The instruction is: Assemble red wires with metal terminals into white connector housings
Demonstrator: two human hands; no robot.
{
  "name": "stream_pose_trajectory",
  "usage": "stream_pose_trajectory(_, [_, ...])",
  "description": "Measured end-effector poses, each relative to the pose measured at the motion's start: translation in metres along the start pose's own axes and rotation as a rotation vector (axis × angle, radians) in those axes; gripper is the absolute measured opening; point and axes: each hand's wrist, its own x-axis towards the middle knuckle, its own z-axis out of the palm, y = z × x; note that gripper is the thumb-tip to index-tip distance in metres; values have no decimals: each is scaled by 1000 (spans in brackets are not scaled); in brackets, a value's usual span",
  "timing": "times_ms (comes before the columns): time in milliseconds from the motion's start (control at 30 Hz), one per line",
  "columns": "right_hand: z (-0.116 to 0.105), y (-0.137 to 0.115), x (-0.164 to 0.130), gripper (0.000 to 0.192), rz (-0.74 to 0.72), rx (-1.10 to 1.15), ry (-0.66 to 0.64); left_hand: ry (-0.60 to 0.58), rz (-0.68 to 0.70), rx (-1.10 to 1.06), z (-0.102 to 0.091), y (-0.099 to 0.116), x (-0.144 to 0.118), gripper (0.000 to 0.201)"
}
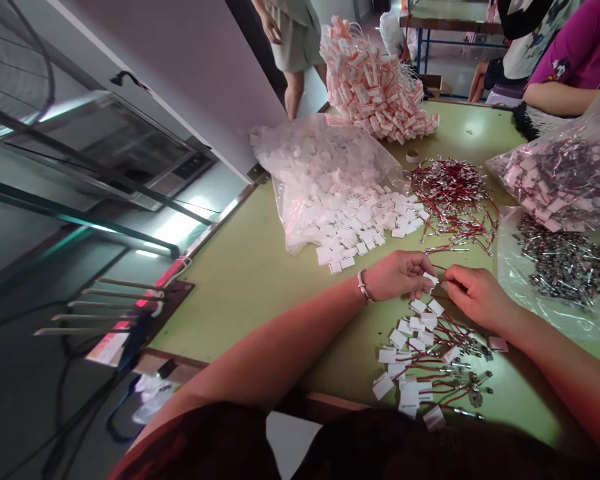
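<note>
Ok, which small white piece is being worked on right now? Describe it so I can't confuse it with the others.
Start at the green table and find the open clear plastic bag of small white rectangular plastic pieces. Come toward the camera to where the left hand and right hand meet. The white piece is the one pinched at the fingertips, lifted off the table, unlike the wired ones lying below.

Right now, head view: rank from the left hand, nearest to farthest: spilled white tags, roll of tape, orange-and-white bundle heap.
1. Spilled white tags: just beyond the left hand, by the open bag's mouth.
2. Roll of tape: farther up the table, mid-way.
3. Orange-and-white bundle heap: at the table's far end.
</note>
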Motion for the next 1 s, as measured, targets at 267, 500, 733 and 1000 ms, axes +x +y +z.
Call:
stream_pose_trajectory(267, [-6, -4, -1, 14, -90, 22, 73, -74, 21, -234, -1, -5, 1, 31])
stream_pose_trajectory(500, [-13, -10, 1, 15, -108, 122, 31, -195, 24, -328, -6, 1, -2, 41])
stream_pose_trajectory(733, [3, -6, -1, 14, -12, -113, 142, 116, 46, -30, 13, -1, 1, 25])
stream_pose_trajectory(1000, [2, -4, -1, 16, 62, -77, -26, 169, 171, 534, -6, 9, -1, 28])
